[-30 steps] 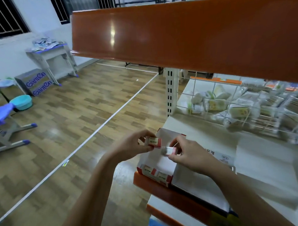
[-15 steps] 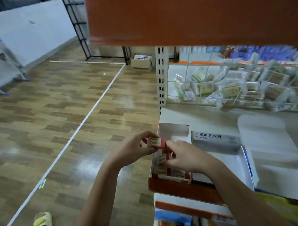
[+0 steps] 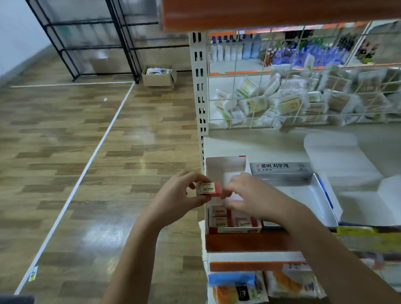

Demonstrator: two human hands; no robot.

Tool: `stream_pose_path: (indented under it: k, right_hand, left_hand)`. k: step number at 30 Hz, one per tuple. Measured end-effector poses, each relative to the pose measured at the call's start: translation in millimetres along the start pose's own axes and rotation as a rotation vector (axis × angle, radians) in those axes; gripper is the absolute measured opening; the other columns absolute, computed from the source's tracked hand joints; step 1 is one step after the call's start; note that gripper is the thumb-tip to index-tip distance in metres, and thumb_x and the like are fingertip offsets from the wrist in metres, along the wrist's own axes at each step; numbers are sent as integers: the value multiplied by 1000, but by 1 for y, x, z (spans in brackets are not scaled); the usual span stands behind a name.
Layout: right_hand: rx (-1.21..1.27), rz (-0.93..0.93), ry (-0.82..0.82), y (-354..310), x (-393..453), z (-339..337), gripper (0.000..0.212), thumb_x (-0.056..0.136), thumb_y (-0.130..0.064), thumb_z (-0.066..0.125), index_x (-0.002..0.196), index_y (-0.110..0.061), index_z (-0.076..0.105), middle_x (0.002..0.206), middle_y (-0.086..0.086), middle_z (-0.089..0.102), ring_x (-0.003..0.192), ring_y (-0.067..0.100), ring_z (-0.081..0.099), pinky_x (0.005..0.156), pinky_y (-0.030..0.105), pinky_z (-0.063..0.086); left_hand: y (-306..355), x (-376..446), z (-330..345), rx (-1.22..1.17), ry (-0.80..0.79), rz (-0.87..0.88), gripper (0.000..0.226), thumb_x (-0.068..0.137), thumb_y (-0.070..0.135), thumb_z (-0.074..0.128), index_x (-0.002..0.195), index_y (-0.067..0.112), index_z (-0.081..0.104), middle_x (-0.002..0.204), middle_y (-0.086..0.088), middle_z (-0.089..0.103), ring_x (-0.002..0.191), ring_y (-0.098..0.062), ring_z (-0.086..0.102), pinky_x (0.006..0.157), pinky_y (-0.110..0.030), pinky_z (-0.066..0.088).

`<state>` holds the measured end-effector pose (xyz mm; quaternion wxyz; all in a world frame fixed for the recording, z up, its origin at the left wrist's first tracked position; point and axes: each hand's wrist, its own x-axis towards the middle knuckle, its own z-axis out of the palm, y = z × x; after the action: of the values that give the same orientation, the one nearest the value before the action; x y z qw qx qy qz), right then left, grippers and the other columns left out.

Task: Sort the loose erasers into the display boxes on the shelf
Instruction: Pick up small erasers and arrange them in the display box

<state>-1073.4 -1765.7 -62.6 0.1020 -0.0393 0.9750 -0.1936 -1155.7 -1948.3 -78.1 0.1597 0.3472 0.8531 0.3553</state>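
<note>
The left hand [image 3: 178,193] pinches an eraser [image 3: 208,189] just left of the display box [image 3: 225,164]; the right hand [image 3: 248,195] hovers over the box, fingers curled, its grip unclear.

Left hand [image 3: 178,193] grip pinched; right hand [image 3: 248,195] fingers curled down.

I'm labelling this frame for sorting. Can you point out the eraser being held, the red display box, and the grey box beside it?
eraser [image 3: 208,189], head view, on its red and cream sleeve.
red display box [image 3: 234,229], head view, on its front wall.
grey box [image 3: 281,169], head view, on its printed top face.
</note>
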Motion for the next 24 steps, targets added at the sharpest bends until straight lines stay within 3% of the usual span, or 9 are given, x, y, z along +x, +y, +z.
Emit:
stream_pose_path:
  k: [5, 10, 13, 19, 24]
  right_hand:
    - [74, 235, 249, 22, -20, -17, 16, 90, -38, 55, 94, -22, 58, 94, -8, 53, 88, 8, 51, 73, 22, 37]
    - [33, 403, 65, 31, -26, -15, 42, 92, -44, 50, 97, -5, 66, 94, 12, 69, 85, 25, 63, 71, 34, 49]
    - [54, 379, 3, 31, -24, -10, 40, 94, -42, 47, 94, -6, 64, 92, 12, 68, 78, 23, 60, 65, 32, 44]
    - [97, 342, 6, 32, -26, -10, 33, 95, -37, 46, 90, -8, 60, 87, 9, 66, 80, 23, 62, 69, 33, 45]
    - [138, 340, 5, 32, -28, -10, 33, 95, -37, 45, 90, -7, 58, 86, 10, 65, 79, 24, 62, 72, 36, 48]
  left_hand:
    - [29, 6, 7, 198, -57, 72, 33, 81, 33, 68, 112, 34, 57, 103, 20, 47, 95, -1, 44, 77, -15, 36]
    - [51, 18, 27, 391, -196, 100, 38, 84, 42, 62, 119, 31, 56, 116, 9, 51, 106, -8, 44, 92, -25, 41]
    - [54, 24, 36, 496, -217, 93, 38, 85, 43, 60, 120, 29, 56, 115, 6, 54, 107, -11, 45, 92, -26, 41]
    - [56, 27, 50, 491, -288, 76, 38, 87, 36, 59, 124, 27, 54, 116, 0, 55, 110, -16, 46, 91, -29, 41]
    - [53, 27, 50, 433, -319, 61, 32, 90, 41, 54, 118, 26, 60, 111, 5, 59, 94, -7, 46, 78, -21, 41]
